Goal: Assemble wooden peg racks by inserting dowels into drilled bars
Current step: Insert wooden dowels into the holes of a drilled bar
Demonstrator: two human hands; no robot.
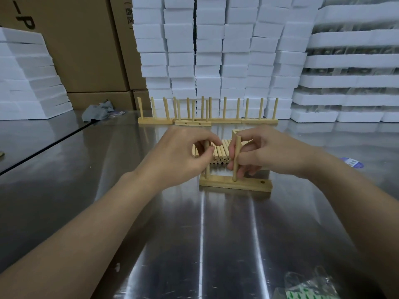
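Hands both clamped: left hand (183,152) pinches pale wooden dowel (207,169), right hand (269,154) a 2nd dowel (237,147), both upright in drilled light-wood bar (248,186) on steel bench (216,234). Risk imo, I'd watch tilt: peg jams, bar tips.

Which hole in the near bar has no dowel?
The hole at the right end of the bar; the left and middle ones each hold an upright dowel.

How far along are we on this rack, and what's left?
Done: several finished racks stand at the back of the table. In hand: on the front bar, the left hand grips the end dowel and the right hand holds the middle dowel at its hole. Left: the right-end hole is empty; loose dowels wait behind.
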